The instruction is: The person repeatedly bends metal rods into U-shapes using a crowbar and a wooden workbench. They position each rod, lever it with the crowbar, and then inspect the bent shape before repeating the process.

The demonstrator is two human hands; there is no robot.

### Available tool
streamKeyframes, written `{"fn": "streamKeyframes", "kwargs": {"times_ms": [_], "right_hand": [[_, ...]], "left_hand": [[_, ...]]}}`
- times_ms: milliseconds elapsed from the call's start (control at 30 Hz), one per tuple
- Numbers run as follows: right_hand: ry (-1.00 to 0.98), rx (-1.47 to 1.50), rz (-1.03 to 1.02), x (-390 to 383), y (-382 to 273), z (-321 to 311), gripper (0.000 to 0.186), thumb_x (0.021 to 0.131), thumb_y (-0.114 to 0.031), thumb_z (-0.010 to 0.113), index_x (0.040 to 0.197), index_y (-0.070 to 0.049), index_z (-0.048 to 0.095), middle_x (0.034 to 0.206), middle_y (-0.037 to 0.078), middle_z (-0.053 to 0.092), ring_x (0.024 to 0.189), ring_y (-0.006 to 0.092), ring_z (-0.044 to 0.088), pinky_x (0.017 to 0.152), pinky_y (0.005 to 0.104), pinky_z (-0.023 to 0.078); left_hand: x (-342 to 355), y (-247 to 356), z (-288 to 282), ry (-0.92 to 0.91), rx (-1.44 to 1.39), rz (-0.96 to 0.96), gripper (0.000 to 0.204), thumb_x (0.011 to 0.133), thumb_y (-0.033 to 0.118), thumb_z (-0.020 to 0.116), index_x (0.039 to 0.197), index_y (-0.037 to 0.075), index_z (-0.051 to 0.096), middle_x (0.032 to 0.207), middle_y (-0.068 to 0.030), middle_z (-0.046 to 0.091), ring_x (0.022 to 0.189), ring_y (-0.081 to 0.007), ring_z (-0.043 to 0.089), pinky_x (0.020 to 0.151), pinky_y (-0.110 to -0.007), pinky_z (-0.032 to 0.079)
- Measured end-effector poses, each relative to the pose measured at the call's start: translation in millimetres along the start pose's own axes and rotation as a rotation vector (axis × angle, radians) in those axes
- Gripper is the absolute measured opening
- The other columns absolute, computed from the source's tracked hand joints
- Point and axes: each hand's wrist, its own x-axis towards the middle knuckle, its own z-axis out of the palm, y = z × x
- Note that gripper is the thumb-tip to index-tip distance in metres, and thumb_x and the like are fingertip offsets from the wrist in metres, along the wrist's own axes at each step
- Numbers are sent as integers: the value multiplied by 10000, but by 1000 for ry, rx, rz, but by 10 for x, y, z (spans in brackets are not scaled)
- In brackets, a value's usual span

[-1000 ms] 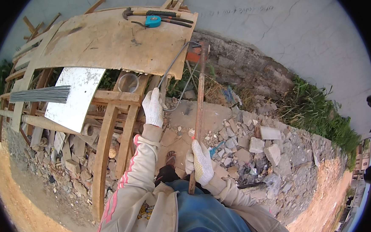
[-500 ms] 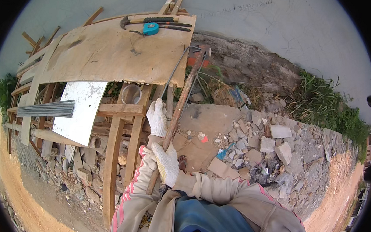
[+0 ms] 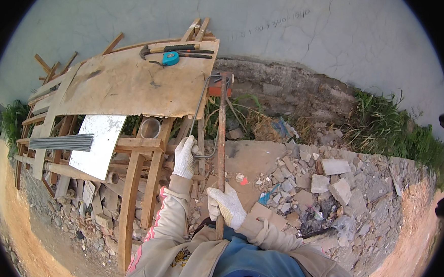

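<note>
My left hand (image 3: 184,157), in a white knitted glove, is closed around a thin grey steel rod (image 3: 199,104). The rod runs from my fingers up to a reddish-orange block (image 3: 216,86) at the right end of the plywood bench top (image 3: 143,90). A bent part of it comes back down beside the bar and turns toward my left hand. My right hand (image 3: 228,206), also gloved, grips the lower part of a long rusty metal bar (image 3: 222,138). This bar stands nearly straight up the view, its far end at the block, where the rod's contact with it is partly hidden.
On the plywood lie a hammer (image 3: 169,48), a blue tape measure (image 3: 170,58) and dark-handled pincers (image 3: 196,54). Straight steel rods (image 3: 61,142) rest across a white board (image 3: 96,153). A clear plastic cup (image 3: 150,128) sits by wooden beams. Rubble (image 3: 326,185) covers the ground rightward.
The bar has swung from a slant to nearly upright. My right hand has moved right, apart from my left. The rod's second leg now bends back toward my left hand.
</note>
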Motion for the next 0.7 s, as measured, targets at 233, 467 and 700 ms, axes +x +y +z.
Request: {"fn": "streamKeyframes", "kwargs": {"times_ms": [233, 467, 700], "right_hand": [[-77, -149, -157, -227, -274, -51, 237, 1051, -184, 710, 1076, -111, 486, 688, 22, 512, 479, 153, 538, 449, 329, 480], [-301, -153, -227, -115, -1008, -128, 208, 1012, -106, 721, 1048, -60, 522, 659, 28, 537, 441, 140, 530, 418, 316, 460], [-186, -513, -491, -8, -1302, -243, 203, 986, -138, 748, 992, -59, 560, 655, 27, 552, 503, 119, 532, 484, 307, 431]], "left_hand": [[-88, 16, 421, -46, -60, 223, 241, 1129, 272, 613, 1034, 52, 642, 780, 13, 520, 645, -96, 485, 590, -281, 487], [522, 929, 659, -17, 279, 599, 267, 1134, 252, 595, 1038, 11, 654, 766, 18, 528, 669, -74, 446, 610, -277, 403], [493, 1014, 421, -127, 205, 514, 264, 1143, 257, 579, 999, 45, 640, 735, 18, 513, 622, -77, 472, 576, -270, 439]]}}
